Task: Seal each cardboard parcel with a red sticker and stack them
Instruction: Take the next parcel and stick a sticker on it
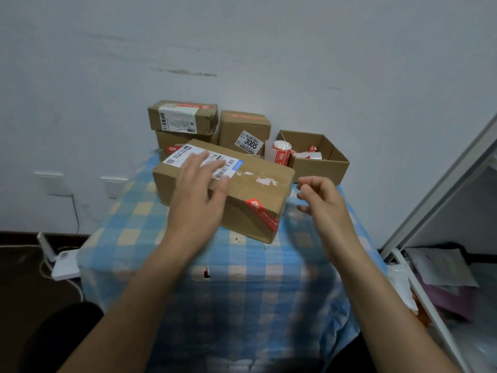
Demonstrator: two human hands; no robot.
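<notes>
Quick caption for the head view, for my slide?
Left hand over the red-stickered parcel on a checked cloth; right hand hovers beside it, stacked parcels behind.

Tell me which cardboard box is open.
The brown cardboard box at the far right, beside the red sticker roll: its top is open, the rest are closed.

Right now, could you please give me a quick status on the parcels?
Left hand open over front parcel. Right hand loosely curled, empty. Red sticker on parcel's end. Nothing blocking it.
</notes>
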